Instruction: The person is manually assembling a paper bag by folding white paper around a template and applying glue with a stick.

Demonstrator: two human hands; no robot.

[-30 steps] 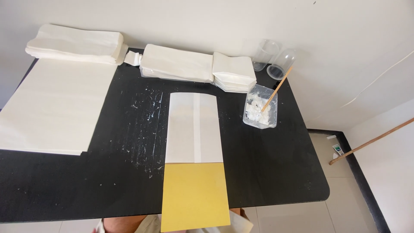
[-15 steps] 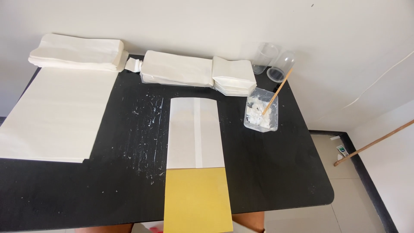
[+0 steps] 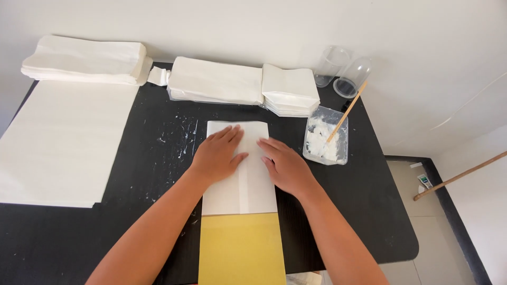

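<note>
1. both hands had come into view since the earlier frame, onto the white folded paper (image 3: pixel 238 169) at frame centre.
2. the left hand (image 3: pixel 219 154) and right hand (image 3: pixel 285 166) lay flat, fingers spread, gripping nothing.
3. the paper looked thin, light, easily creased; best pinched at an edge, above the yellow sheet (image 3: pixel 240 248).

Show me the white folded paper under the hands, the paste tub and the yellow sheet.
white folded paper (image 3: pixel 248 192), head view, bare lower part.
paste tub (image 3: pixel 328 158), head view, near rim.
yellow sheet (image 3: pixel 241 248), head view, middle.
</note>
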